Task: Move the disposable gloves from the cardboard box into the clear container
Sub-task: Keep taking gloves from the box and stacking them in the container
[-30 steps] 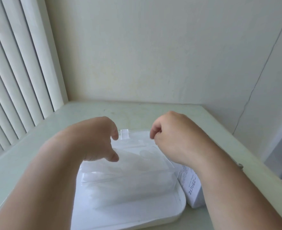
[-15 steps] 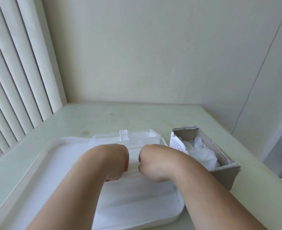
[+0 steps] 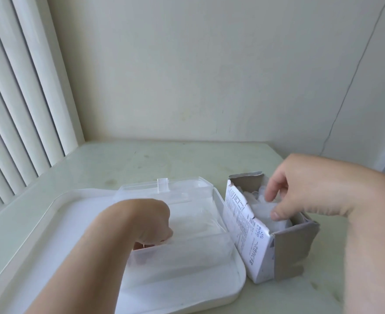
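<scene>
Your hands are well apart right now, one per box. Your left hand (image 3: 150, 220) is down inside the clear container (image 3: 182, 257), wrist bent and fingers curled under. They're behind the frosted near wall, so you only get a pinkish blur through the plastic, and I honestly can't tell if they're gripping anything or just pushing down.

Your right hand (image 3: 300, 191) is over in the cardboard box (image 3: 293, 250), and that one's easier to read. Thumb and fingertips (image 3: 269, 197) are pinched on a clump of the gloves (image 3: 263, 208), which sit crumpled in the open top of the box. So that's where most of the visible gloves are. There's some filmy, see-through stuff in the container too, but it's too hazy to say for sure what it is.

Layout-wise, the container sits toward the right end of a white tray (image 3: 51, 223), with its clear lid (image 3: 164, 189) flipped open at the far side and the little latch tab sticking up. The box stands just beside the tray's right rim and looks like it's touching it. The torn grey flaps are up and the white printed side faces the tray.

Everything's on a pale green tabletop (image 3: 141, 159) pushed into a corner. You've got vertical blinds (image 3: 17, 109) on the left, a plain wall (image 3: 209, 75) behind, and a thin cable (image 3: 350, 91) running down that wall on the right.
</scene>
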The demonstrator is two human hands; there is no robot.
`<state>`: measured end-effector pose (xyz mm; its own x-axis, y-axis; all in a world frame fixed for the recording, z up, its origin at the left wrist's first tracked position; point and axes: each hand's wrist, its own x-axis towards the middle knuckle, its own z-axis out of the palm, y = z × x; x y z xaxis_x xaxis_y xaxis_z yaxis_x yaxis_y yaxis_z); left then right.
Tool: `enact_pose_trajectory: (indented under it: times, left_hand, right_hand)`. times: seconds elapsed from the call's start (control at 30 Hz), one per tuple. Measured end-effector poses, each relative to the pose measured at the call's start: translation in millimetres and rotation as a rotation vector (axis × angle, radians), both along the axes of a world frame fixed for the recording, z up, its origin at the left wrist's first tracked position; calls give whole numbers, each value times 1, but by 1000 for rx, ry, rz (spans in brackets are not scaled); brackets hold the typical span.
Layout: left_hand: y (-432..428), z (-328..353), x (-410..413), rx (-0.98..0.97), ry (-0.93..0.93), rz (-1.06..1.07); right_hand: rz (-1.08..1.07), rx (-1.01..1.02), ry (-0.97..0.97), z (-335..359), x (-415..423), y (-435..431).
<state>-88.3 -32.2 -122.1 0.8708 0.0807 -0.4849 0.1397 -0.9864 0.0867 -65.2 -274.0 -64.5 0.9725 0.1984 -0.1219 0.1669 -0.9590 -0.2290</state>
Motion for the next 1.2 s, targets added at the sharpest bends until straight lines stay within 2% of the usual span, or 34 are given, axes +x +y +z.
enact_pose_trajectory:
  times: [0.07,0.17,0.23,0.3,0.37,0.47,0.53,0.6,0.73,0.83,0.93,1.03,1.13,1.2]
  left_hand:
    - [-2,-2,0,25,-17,-22]
    - [0,2,2,-121,-59,25]
    - [2,8,5,-214,-225,13]
    - [-1,14,5,-380,-488,-2]
    - [-8,19,3,-643,-673,18]
    - [-20,24,-2,-956,-666,-32]
    - [-25,23,-3,-1042,-643,-71]
    - [-28,21,-3,-1067,-686,-91]
    - [-36,17,1,-1064,-726,-104]
    - [-38,13,4,-1079,-764,-97]
    - [-40,11,5,-1071,-781,-28]
    - [-41,11,5,-1135,-773,47]
    - [-44,13,2,-1187,-734,86]
    - [-46,13,0,-1173,-733,96]
  right_hand:
    - [18,-41,37,-6,4,5]
    - [6,-15,-7,-9,8,10]
    - [-12,67,-89,-5,9,7]
    - [-34,218,-217,1,7,4]
    - [-46,430,-352,5,5,4]
    - [6,777,-411,10,0,12]
    - [68,928,-389,12,-4,19]
    - [141,970,-364,13,-9,25]
    - [285,858,-287,12,-10,32]
    - [303,740,-184,9,-11,31]
    - [232,586,-148,7,-10,23]
    - [127,277,-137,8,-14,24]
    - [44,278,-62,2,-9,30]
    - [14,269,-91,-3,-1,29]
